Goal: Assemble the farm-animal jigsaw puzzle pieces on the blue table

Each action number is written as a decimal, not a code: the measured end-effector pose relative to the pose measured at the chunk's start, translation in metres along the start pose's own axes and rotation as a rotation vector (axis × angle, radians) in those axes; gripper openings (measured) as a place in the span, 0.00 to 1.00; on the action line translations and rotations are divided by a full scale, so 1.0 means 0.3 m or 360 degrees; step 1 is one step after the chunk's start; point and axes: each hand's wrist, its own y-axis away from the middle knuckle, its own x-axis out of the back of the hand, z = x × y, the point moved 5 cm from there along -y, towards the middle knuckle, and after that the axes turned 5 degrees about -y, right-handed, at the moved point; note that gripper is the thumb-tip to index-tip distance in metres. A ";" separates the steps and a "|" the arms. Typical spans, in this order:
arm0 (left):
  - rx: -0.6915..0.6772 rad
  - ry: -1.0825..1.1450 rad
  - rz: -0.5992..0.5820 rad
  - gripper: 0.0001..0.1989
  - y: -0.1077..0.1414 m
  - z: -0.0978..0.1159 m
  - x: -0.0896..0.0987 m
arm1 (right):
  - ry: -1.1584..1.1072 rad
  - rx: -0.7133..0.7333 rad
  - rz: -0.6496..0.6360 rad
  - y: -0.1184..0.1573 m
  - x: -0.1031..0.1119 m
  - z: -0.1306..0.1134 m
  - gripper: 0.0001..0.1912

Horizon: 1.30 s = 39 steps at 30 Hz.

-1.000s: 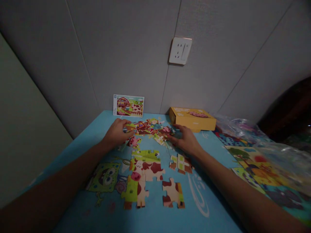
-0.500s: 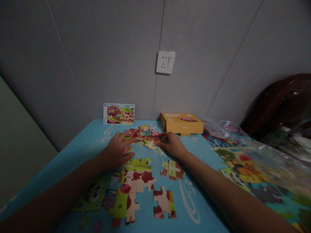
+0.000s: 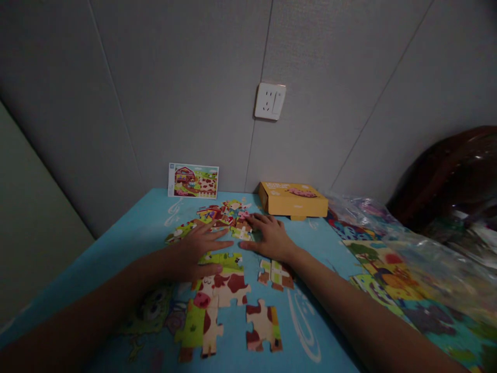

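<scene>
My left hand [image 3: 198, 251] lies with fingers spread just above the joined cow puzzle section [image 3: 221, 290], its fingertips pointing right. Beyond both hands is a pile of loose puzzle pieces [image 3: 229, 210]. My right hand [image 3: 269, 238] reaches over the pile's near right side, fingers stretched out and apart; its fingertips are close to a fence piece [image 3: 241, 231]. Neither hand visibly holds anything. Below my right wrist lies a joined fence section [image 3: 275, 274]. A brown-and-cream cow piece [image 3: 263, 326] sits apart, right of the joined section.
A farm picture card [image 3: 193, 180] leans against the grey wall. Right of it stands a yellow box [image 3: 293, 199]. Plastic bags [image 3: 435, 259] and colourful printed sheets [image 3: 388, 274] lie along the right side. The table cover [image 3: 128, 233] is blue.
My left hand has moved right and nearer, uncovering pieces left of the pile. My right hand has opened its fingers and drawn back slightly. The view has shifted a little.
</scene>
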 end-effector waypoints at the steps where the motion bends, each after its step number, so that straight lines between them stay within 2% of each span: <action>1: 0.0007 0.0009 -0.0016 0.29 -0.001 0.002 0.002 | 0.0015 0.0016 -0.0019 0.000 -0.003 -0.003 0.39; 5: 0.0022 0.0004 -0.0061 0.29 -0.003 0.007 0.001 | 0.0011 -0.0034 0.0037 -0.012 0.004 0.013 0.25; 11: -0.0032 0.0003 0.0035 0.30 0.000 0.007 0.001 | -0.0170 -0.0049 0.0186 -0.023 0.017 0.022 0.21; 16: 0.0002 0.0082 0.0027 0.35 0.000 0.017 0.018 | -0.0447 -0.0111 0.0414 -0.026 0.041 0.049 0.09; 20: -0.0034 0.0150 0.0163 0.41 -0.003 0.029 0.035 | -0.0784 -0.0183 0.0493 -0.026 0.052 0.078 0.10; 23: 0.0034 0.0294 0.0338 0.47 -0.006 0.025 0.044 | -0.1096 -0.0073 0.0541 -0.010 0.060 0.042 0.11; 26: 0.0196 0.0512 0.0443 0.50 -0.011 0.015 0.040 | -0.1209 0.0164 0.0473 0.021 0.060 -0.050 0.10; 28: 0.0253 0.0611 0.0512 0.46 -0.016 0.014 0.039 | -0.1068 0.0307 0.0372 0.042 0.053 -0.117 0.07; 32: 0.0342 0.0738 0.0693 0.26 -0.025 0.009 0.048 | -0.0860 0.0521 0.0253 0.067 0.042 -0.193 0.03; 36: 0.0463 0.0929 0.0779 0.13 -0.029 0.000 0.055 | -0.0954 0.0440 0.0260 0.064 0.035 -0.172 0.06; 39: 0.0595 0.1198 0.0714 0.12 -0.031 -0.006 0.044 | -0.1122 0.0293 0.0209 0.059 0.013 -0.143 0.09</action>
